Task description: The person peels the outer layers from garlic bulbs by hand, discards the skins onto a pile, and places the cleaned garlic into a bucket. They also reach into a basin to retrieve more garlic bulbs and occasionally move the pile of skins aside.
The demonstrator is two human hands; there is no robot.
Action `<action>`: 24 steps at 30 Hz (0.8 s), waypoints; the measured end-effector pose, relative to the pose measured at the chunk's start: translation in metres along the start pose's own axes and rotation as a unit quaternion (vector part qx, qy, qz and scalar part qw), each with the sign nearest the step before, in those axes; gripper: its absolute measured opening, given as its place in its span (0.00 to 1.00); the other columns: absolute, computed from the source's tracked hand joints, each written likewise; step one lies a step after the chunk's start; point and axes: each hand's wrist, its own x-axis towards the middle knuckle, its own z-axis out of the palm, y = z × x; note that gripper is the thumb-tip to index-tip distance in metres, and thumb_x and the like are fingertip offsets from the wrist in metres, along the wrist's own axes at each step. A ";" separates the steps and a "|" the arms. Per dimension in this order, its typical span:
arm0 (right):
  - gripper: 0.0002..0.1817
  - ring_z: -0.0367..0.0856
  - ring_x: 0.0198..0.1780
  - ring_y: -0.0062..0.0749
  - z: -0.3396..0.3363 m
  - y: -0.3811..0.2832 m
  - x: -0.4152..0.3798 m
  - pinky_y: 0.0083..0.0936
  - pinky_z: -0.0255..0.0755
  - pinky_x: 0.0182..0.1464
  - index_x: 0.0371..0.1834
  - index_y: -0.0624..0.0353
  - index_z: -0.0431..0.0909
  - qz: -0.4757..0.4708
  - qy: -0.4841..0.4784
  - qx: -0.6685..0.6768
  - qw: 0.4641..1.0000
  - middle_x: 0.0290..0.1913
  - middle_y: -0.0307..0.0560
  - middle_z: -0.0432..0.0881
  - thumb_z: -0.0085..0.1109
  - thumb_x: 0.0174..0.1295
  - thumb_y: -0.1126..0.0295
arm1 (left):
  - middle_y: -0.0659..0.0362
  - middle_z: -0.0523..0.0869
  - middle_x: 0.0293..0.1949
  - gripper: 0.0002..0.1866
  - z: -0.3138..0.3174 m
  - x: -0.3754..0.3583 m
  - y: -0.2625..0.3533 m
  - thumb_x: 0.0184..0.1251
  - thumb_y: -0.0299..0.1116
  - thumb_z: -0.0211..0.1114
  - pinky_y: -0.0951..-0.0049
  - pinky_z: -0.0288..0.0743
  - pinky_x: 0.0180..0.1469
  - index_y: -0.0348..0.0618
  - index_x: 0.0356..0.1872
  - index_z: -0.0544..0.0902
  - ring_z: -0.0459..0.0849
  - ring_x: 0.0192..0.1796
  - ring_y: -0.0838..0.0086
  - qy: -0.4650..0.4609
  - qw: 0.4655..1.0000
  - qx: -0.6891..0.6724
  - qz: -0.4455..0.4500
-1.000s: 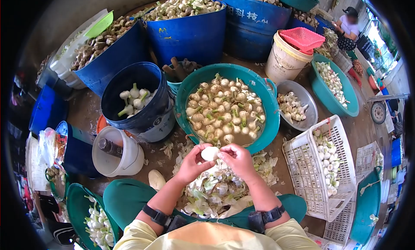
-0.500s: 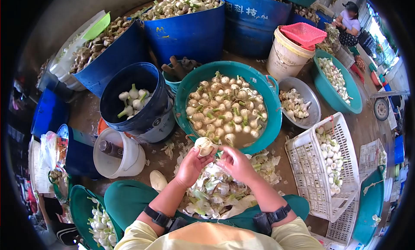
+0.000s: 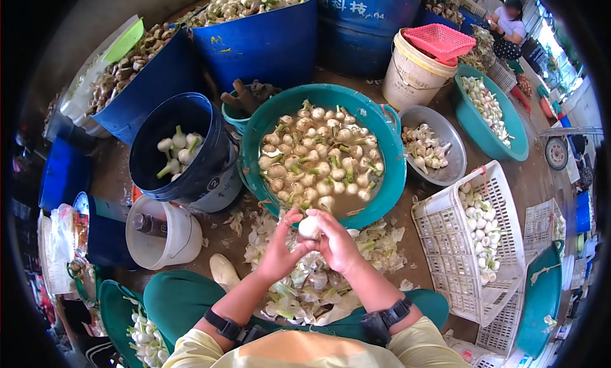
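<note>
A white garlic bulb (image 3: 309, 228) is between my two hands, just in front of the near rim of a green basin (image 3: 389, 196). My left hand (image 3: 278, 247) curls its fingers round the bulb's left side. From the other side my right hand (image 3: 336, 243) grips it with thumb and fingers. Both are closed on the bulb, and part of it is hidden by the fingers. In the basin, several unpeeled garlic bulbs (image 3: 321, 155) float in brownish water. Below my hands lies a heap of peeled garlic skins (image 3: 312, 291).
Left of the basin stands a dark blue bucket (image 3: 184, 196) holding peeled bulbs, with a white bucket (image 3: 194, 241) nearer me. On the right are a metal bowl (image 3: 455, 167) and a white crate (image 3: 445, 260) with peeled garlic. Another person (image 3: 508, 27) sits far back right.
The bulb between my hands now looks whiter and smoother than the tan-skinned one before. My right hand has closed in on it. The view has shifted slightly.
</note>
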 end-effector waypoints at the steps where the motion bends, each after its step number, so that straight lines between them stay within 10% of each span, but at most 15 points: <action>1: 0.20 0.80 0.34 0.37 -0.004 -0.006 0.008 0.20 0.73 0.25 0.50 0.57 0.67 -0.019 0.013 0.001 1.000 0.40 0.47 0.77 0.50 0.61 0.57 | 0.49 0.55 0.65 0.38 0.001 -0.002 0.003 0.57 0.42 0.64 0.63 0.49 0.67 0.36 0.63 0.54 0.52 0.68 0.63 -0.008 0.999 0.048 -0.007; 6: 0.21 0.77 0.39 0.36 -0.030 -0.153 -0.002 0.24 0.73 0.30 0.49 0.55 0.67 -0.370 0.011 0.067 0.927 0.40 0.50 0.76 0.48 0.61 0.52 | 0.47 0.55 0.66 0.36 -0.005 0.003 -0.024 0.58 0.40 0.63 0.64 0.56 0.64 0.37 0.63 0.56 0.57 0.67 0.62 0.051 0.994 -0.074 -0.068; 10: 0.21 0.76 0.39 0.30 -0.087 -0.183 0.004 0.24 0.72 0.31 0.48 0.54 0.69 -0.478 0.075 0.085 0.871 0.39 0.48 0.76 0.45 0.62 0.50 | 0.47 0.59 0.64 0.33 -0.008 0.003 -0.040 0.59 0.41 0.62 0.65 0.58 0.63 0.37 0.61 0.60 0.60 0.65 0.63 0.043 0.988 -0.104 -0.104; 12: 0.17 0.75 0.28 0.26 -0.151 -0.158 0.074 0.21 0.68 0.27 0.46 0.54 0.71 -0.227 0.196 -0.232 0.925 0.33 0.43 0.76 0.55 0.54 0.62 | 0.47 0.60 0.64 0.32 -0.007 0.005 -0.044 0.59 0.41 0.62 0.65 0.59 0.63 0.38 0.61 0.61 0.61 0.65 0.63 0.040 0.985 -0.116 -0.121; 14: 0.29 0.77 0.40 0.41 -0.189 -0.110 0.133 0.34 0.72 0.43 0.59 0.54 0.65 0.006 0.257 -0.578 0.774 0.45 0.54 0.76 0.53 0.48 0.70 | 0.48 0.62 0.62 0.30 -0.008 0.006 -0.045 0.59 0.42 0.61 0.66 0.60 0.62 0.38 0.60 0.63 0.62 0.64 0.64 0.033 0.984 -0.117 -0.132; 15: 0.35 0.65 0.59 0.52 -0.180 -0.091 0.148 0.38 0.62 0.58 0.65 0.51 0.57 0.064 0.267 -0.760 0.590 0.62 0.61 0.61 0.54 0.49 0.70 | 0.49 0.65 0.61 0.29 -0.010 0.007 -0.041 0.60 0.40 0.61 0.67 0.61 0.61 0.38 0.59 0.64 0.64 0.63 0.65 0.030 0.982 -0.123 -0.137; 16: 0.36 0.50 0.66 0.57 -0.158 -0.078 0.148 0.39 0.53 0.65 0.67 0.48 0.53 0.135 0.247 -0.778 0.561 0.69 0.61 0.44 0.54 0.51 0.67 | 0.49 0.65 0.61 0.29 -0.010 0.008 -0.038 0.60 0.40 0.61 0.67 0.61 0.61 0.38 0.59 0.64 0.64 0.63 0.65 0.040 0.982 -0.121 -0.136; 19: 0.32 0.59 0.63 0.50 -0.150 -0.045 0.170 0.31 0.61 0.59 0.57 0.57 0.67 0.199 0.021 -0.884 0.423 0.68 0.61 0.47 0.63 0.46 0.64 | 0.51 0.67 0.59 0.28 -0.008 0.009 -0.041 0.60 0.38 0.61 0.69 0.63 0.60 0.38 0.59 0.64 0.67 0.61 0.67 0.008 0.987 -0.101 -0.127; 20: 0.32 0.59 0.63 0.50 -0.141 -0.050 0.172 0.31 0.61 0.59 0.57 0.57 0.67 0.195 0.018 -0.885 0.422 0.68 0.61 0.47 0.63 0.46 0.64 | 0.51 0.68 0.59 0.28 -0.009 0.010 -0.039 0.60 0.39 0.61 0.69 0.64 0.59 0.38 0.59 0.64 0.68 0.60 0.67 0.004 0.985 -0.106 -0.133; 22: 0.28 0.66 0.57 0.42 -0.130 -0.055 0.165 0.27 0.66 0.54 0.47 0.60 0.74 0.291 -0.016 -0.706 0.646 0.62 0.55 0.60 0.69 0.40 0.62 | 0.50 0.68 0.58 0.30 -0.008 0.012 -0.040 0.60 0.40 0.62 0.67 0.65 0.59 0.36 0.59 0.63 0.68 0.59 0.65 -0.009 0.979 -0.132 -0.158; 23: 0.28 0.66 0.57 0.42 -0.120 -0.054 0.151 0.27 0.66 0.54 0.47 0.60 0.74 0.295 -0.015 -0.704 0.646 0.62 0.55 0.60 0.69 0.40 0.62 | 0.50 0.68 0.58 0.30 -0.004 0.012 -0.048 0.60 0.40 0.62 0.67 0.65 0.59 0.36 0.59 0.63 0.68 0.59 0.65 -0.011 0.978 -0.134 -0.161; 24: 0.27 0.68 0.52 0.39 -0.103 -0.056 0.135 0.26 0.67 0.51 0.45 0.60 0.74 0.170 -0.038 -0.698 0.694 0.56 0.52 0.63 0.69 0.39 0.62 | 0.49 0.69 0.57 0.32 0.003 0.013 -0.061 0.60 0.40 0.62 0.68 0.67 0.57 0.36 0.61 0.60 0.70 0.58 0.64 0.004 0.974 -0.150 -0.168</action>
